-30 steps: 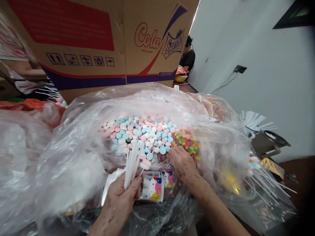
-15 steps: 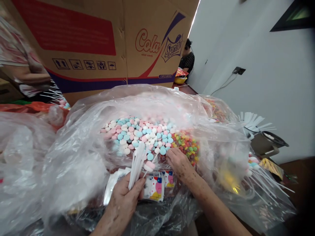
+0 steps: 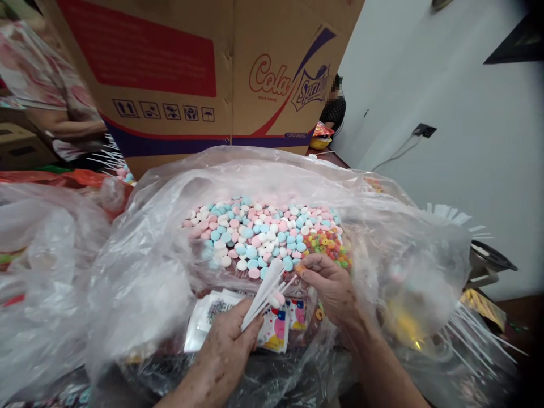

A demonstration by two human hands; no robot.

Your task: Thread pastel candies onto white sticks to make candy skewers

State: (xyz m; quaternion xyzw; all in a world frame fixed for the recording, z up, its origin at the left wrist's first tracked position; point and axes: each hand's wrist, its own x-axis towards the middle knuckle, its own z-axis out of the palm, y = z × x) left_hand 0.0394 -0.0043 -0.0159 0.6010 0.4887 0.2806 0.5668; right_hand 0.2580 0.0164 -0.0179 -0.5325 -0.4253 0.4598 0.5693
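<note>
My left hand point(image 3: 232, 343) is closed around a bundle of white sticks point(image 3: 264, 290). On one stick sits a pink-and-white marshmallow point(image 3: 278, 299), and a thin stick tip points at my right hand. Thumb and fingers of my right hand point(image 3: 329, 286) pinch a small orange gummy candy point(image 3: 300, 270) just beyond that tip. Behind the hands lies a heap of pink, blue and white marshmallows point(image 3: 255, 229) in clear plastic. Beside it are coloured gummy rings point(image 3: 329, 245). Printed sachets point(image 3: 274, 328) lie under my left hand.
A tall cardboard box point(image 3: 170, 62) stands behind the heap. Clear plastic sheeting point(image 3: 136, 283) surrounds the candy. White sticks point(image 3: 480, 334) and a dark container point(image 3: 488, 263) are on the right. One person point(image 3: 51, 90) is at the left, another point(image 3: 335, 107) behind the box.
My right hand has come up out of the gummy rings with an orange gummy candy. My left hand has tilted the sticks to the right, towards it. The view has shifted slightly left.
</note>
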